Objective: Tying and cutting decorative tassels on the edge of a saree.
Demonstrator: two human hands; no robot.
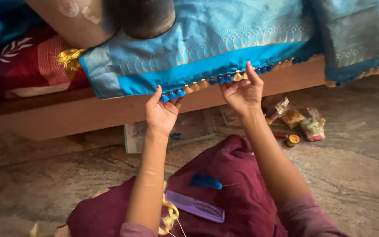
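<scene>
The bright blue silk cloth with a woven gold border (207, 48) hangs over the edge of a low wooden platform (88, 114) in front of me. Along its hem runs a row of small blue and gold tassels (207, 83). My left hand (161, 115) pinches the hem near its blue tassels, thumb and fingers closed on it. My right hand (242, 92) holds the hem further along, fingers closed around a gold tassel.

On my maroon lap cloth (237, 188) lie a purple plastic comb (194, 206), a tuft of blue thread (205, 181) and loose gold thread (169, 217). On the stone floor (352, 175) to my right sit small clear packets (301, 120) and a yellow thread spool (292, 140).

I judge that a hard tug could drag the cloth off the platform or loosen a tassel. The comb could slide off my lap if I shift.
</scene>
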